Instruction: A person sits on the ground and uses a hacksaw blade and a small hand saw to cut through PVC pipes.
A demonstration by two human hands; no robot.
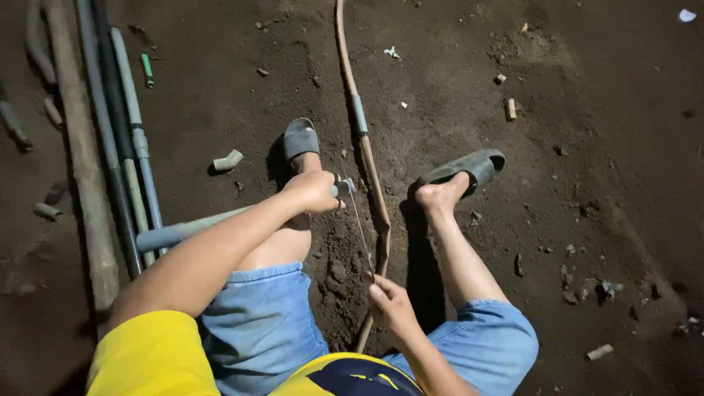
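While seated on dirt, person saws plastic pipe (198, 229).
Right hand (392, 304) pinches thin hacksaw blade (359, 227); beyond it, left hand (315, 192) is clenched round pipe's end. Pipe judged light, stiff, slippery: grip beside cut.

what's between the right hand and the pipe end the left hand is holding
Only the thin blade spans from the right hand up to the grey pipe end gripped by the left hand; otherwise bare dirt ground.
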